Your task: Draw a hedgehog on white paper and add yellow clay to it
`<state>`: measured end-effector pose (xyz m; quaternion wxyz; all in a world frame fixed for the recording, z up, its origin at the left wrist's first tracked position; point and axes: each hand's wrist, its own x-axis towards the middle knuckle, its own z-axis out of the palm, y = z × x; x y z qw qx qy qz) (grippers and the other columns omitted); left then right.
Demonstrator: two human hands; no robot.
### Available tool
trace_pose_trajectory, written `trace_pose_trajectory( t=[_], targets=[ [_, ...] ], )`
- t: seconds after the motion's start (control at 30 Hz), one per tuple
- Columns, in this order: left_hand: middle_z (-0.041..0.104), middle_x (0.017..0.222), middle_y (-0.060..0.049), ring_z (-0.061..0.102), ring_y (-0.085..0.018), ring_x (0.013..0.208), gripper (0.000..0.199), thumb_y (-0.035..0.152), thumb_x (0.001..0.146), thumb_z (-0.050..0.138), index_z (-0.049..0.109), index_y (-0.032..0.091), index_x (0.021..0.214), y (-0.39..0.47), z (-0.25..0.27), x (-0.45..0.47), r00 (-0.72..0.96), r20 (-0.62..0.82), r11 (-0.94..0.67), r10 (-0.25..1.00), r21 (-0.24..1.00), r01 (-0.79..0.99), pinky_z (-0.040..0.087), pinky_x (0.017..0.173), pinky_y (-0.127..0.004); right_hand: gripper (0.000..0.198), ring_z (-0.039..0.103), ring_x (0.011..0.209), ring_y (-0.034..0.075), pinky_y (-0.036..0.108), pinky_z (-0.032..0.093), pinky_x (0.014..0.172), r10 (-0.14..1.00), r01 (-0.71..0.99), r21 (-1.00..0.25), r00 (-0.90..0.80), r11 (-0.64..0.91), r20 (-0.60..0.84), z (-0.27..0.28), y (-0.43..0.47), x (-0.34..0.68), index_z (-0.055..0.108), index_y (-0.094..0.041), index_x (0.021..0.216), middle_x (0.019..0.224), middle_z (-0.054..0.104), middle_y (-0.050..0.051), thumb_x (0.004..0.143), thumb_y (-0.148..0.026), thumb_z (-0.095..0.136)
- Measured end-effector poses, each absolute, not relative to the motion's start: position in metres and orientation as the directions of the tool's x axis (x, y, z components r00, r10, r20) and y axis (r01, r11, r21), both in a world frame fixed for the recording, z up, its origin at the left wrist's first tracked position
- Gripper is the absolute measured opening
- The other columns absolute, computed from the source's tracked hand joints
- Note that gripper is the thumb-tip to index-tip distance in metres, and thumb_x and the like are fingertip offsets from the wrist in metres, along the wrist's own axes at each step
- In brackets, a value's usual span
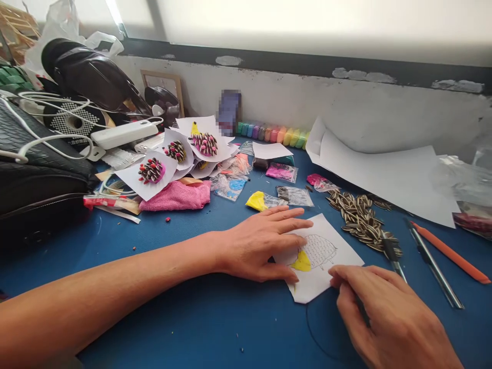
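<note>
A small sheet of white paper (317, 289) lies on the blue tabletop with a pencil drawing (321, 248) of an oval, scale-patterned body with little legs. Flat yellow clay (302, 262) covers a patch at the drawing's left end. My left hand (269, 243) rests over the paper's left side, fingers spread, hiding part of the drawing. At the paper's right edge is my right hand (378, 307), its fingers curled together; whatever sits between the fingertips is hidden. Just beyond the paper lies a pile of striped sunflower seeds (359, 220).
A craft knife (436, 269) and an orange pen-like tool (451, 253) lie at right. Bags of clay, including yellow (257, 201), sit behind the paper. Seed-studded clay figures (151, 171) on paper rest near a pink cloth (177, 196). Black bag (42, 174) stands left.
</note>
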<state>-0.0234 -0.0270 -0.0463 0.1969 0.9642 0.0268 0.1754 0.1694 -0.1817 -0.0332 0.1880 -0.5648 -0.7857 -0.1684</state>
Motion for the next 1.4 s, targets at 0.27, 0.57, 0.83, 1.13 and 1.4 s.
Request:
trace_pose_trajectory(
  t=[0.27, 0.57, 0.83, 1.13, 1.4],
  targets=[
    [0.053, 0.140, -0.016, 0.049, -0.030, 0.130, 0.041, 0.027, 0.093, 0.057, 0.056, 0.014, 0.132, 0.009, -0.037, -0.035, 0.745, 0.294, -0.788, 0.599, 0.382, 0.483, 0.038, 0.111, -0.049, 0.014, 0.068, 0.070, 0.014, 0.029, 0.051, 0.073, 0.792, 0.942, 0.003, -0.284, 0.336, 0.540, -0.025, -0.185, 0.168, 0.062, -0.018, 0.094, 0.078, 0.072, 0.002, 0.096, -0.018, 0.048],
    [0.061, 0.105, -0.011, 0.061, -0.024, 0.097, 0.030, 0.025, 0.082, 0.066, 0.065, 0.011, 0.108, 0.018, -0.036, -0.038, 0.714, 0.183, -0.642, 0.676, 0.622, 0.449, 0.050, 0.090, -0.042, 0.030, 0.054, 0.049, 0.010, 0.023, 0.043, 0.050, 0.872, 0.924, -0.184, -0.229, 0.334, 0.433, -0.027, -0.194, 0.162, 0.051, -0.023, 0.067, 0.059, 0.058, -0.003, 0.097, -0.025, 0.052],
    [0.064, 0.077, -0.001, 0.063, -0.010, 0.064, 0.022, 0.033, 0.087, 0.066, 0.058, 0.013, 0.091, -0.017, -0.016, -0.029, 0.868, 0.035, -0.125, 0.495, 0.992, 0.031, 0.051, 0.057, -0.021, 0.012, 0.068, 0.058, 0.013, 0.017, 0.052, 0.048, 0.941, 0.808, -0.576, 0.085, 0.127, 0.326, -0.026, -0.184, 0.163, 0.067, -0.025, 0.096, 0.073, 0.072, -0.002, 0.094, -0.032, 0.056],
    [0.064, 0.078, 0.000, 0.062, -0.009, 0.060, 0.032, 0.041, 0.082, 0.075, 0.063, 0.013, 0.090, -0.039, -0.015, -0.027, 0.919, -0.071, 0.096, 0.389, 0.995, 0.036, 0.052, 0.056, -0.022, 0.028, 0.057, 0.045, 0.012, 0.019, 0.049, 0.045, 0.939, 0.527, -0.847, 0.320, -0.067, 0.124, -0.017, -0.182, 0.152, 0.069, -0.024, 0.082, 0.051, 0.058, -0.004, 0.085, -0.051, 0.063],
    [0.064, 0.073, 0.000, 0.059, -0.008, 0.054, 0.029, 0.039, 0.086, 0.072, 0.062, 0.012, 0.086, -0.046, -0.010, -0.024, 0.930, -0.098, 0.161, 0.354, 0.986, 0.042, 0.047, 0.050, -0.019, 0.027, 0.057, 0.051, 0.011, 0.020, 0.050, 0.050, 0.942, 0.384, -0.914, 0.335, -0.133, 0.003, -0.021, -0.183, 0.144, 0.065, -0.024, 0.078, 0.057, 0.061, -0.003, 0.084, -0.050, 0.065]
  ],
)
